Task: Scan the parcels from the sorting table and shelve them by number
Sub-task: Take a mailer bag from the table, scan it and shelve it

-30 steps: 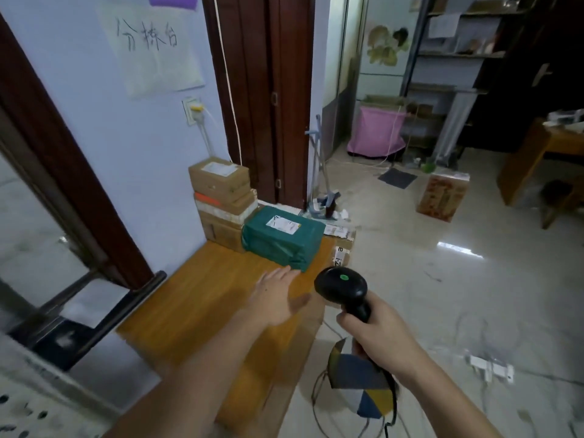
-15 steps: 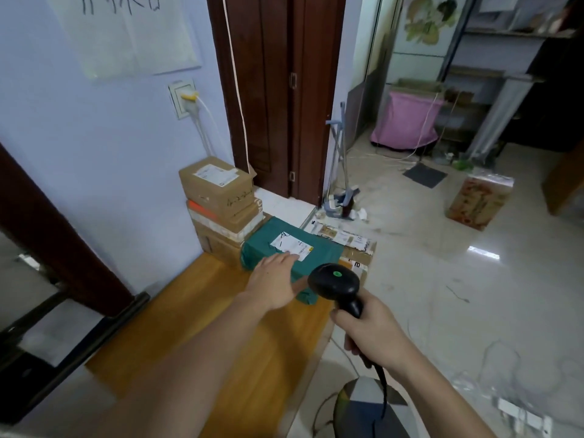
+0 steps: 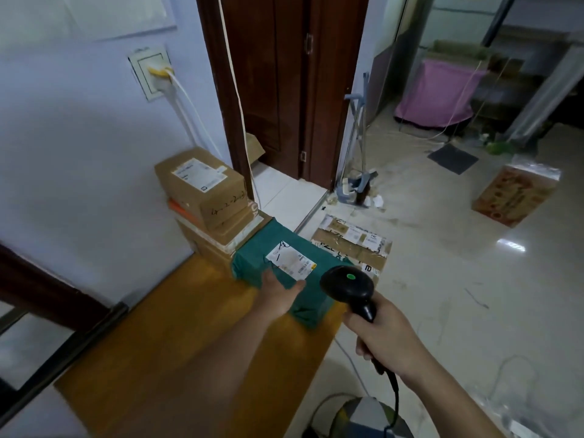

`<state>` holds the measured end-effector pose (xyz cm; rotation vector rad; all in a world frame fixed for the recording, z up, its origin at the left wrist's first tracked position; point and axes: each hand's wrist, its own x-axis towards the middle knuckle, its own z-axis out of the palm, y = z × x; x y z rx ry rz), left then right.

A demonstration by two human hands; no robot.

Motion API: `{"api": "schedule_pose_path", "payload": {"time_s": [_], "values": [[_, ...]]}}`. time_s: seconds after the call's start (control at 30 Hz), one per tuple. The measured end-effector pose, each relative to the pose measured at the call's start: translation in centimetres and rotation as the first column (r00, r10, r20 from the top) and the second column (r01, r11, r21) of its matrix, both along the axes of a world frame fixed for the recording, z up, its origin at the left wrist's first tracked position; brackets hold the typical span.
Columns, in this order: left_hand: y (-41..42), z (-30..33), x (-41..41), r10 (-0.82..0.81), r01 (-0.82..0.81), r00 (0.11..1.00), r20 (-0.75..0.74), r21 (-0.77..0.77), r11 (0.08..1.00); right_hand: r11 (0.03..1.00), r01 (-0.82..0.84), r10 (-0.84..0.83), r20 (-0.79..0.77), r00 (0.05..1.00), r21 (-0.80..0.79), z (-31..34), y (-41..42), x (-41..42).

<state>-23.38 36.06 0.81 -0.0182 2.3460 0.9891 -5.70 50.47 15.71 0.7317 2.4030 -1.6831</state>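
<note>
Green soft-wrapped parcel [image 3: 278, 273] at counter [image 3: 177, 336] far right edge, likely light and squashy, best gripped by near end; left hand [image 3: 278, 292] flat on it, right hand [image 3: 388, 336] clamped around scanner [image 3: 347, 286].

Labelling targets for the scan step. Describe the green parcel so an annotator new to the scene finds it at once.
Start at the wooden sorting table along the pale wall. At its far end, beside the stack of brown cardboard boxes, lies the green parcel, with the left hand resting on it. It is the only green-wrapped one, with a white label on top.
</note>
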Motion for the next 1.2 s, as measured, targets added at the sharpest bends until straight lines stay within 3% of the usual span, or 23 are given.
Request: {"api": "schedule_pose_path", "payload": {"time_s": [0.1, 0.23, 0.37, 0.47, 0.63, 0.73, 0.8, 0.87, 0.97, 1.07, 1.2], "values": [[1.2, -1.7, -1.5, 0.204, -0.212, 0.972, 0.116, 0.064, 0.975, 1.000, -0.012, 0.012, 0.019, 1.000, -0.026, -0.8, 1.4, -1.9], [2.6, -3.2, -3.2, 0.413, -0.449, 0.869, 0.273, 0.085, 0.889, 0.998, -0.028, 0.031, 0.044, 0.999, -0.055, -2.0, 3.0, -4.1], [2.9, -4.9, -4.1, 0.458, -0.534, 0.809, 0.369, 0.132, 0.835, 0.998, -0.040, 0.043, 0.080, 0.996, -0.049, -3.1, 4.5, -6.1], [3.0, -6.2, -4.3, 0.426, -0.510, 0.808, 0.407, 0.121, 0.852, 0.998, -0.034, 0.041, 0.117, 0.992, -0.062, -3.7, 5.3, -7.3], [4.0, -6.9, -4.2, 0.428, -0.514, 0.825, 0.370, 0.176, 0.840, 0.997, -0.016, 0.028, 0.176, 0.984, -0.074, -4.7, 5.9, -8.5], [4.0, -9.6, -4.2, 0.482, -0.538, 0.820, 0.308, 0.130, 0.833, 0.995, -0.010, 0.029, 0.199, 0.980, -0.095, -5.3, 6.0, -8.9], [4.0, -11.9, -4.3, 0.553, -0.576, 0.810, 0.193, 0.086, 0.813, 0.995, -0.021, 0.041, 0.201, 0.979, -0.101, -5.6, 6.0, -9.1], [4.7, -8.6, -3.5, 0.586, -0.588, 0.807, 0.066, 0.009, 0.809, 0.996, -0.036, 0.052, 0.194, 0.980, -0.085, -6.0, 6.0, -9.3], [4.9, -4.2, -2.3, 0.473, -0.470, 0.881, 0.000, -0.115, 0.875, 0.996, -0.093, 0.093, 0.181, 0.979, -0.011, -6.8, 5.7, -9.4], [3.9, -5.2, -1.5, 0.325, -0.334, 0.943, -0.078, -0.216, 0.918, 0.989, -0.147, 0.144, 0.192, 0.971, 0.000, -7.5, 4.9, -9.4], [3.5, -6.6, -0.7, 0.400, -0.410, 0.912, -0.091, -0.172, 0.896, 0.981, -0.193, 0.190, 0.208, 0.959, -0.010, -8.0, 4.1, -8.7]]}}
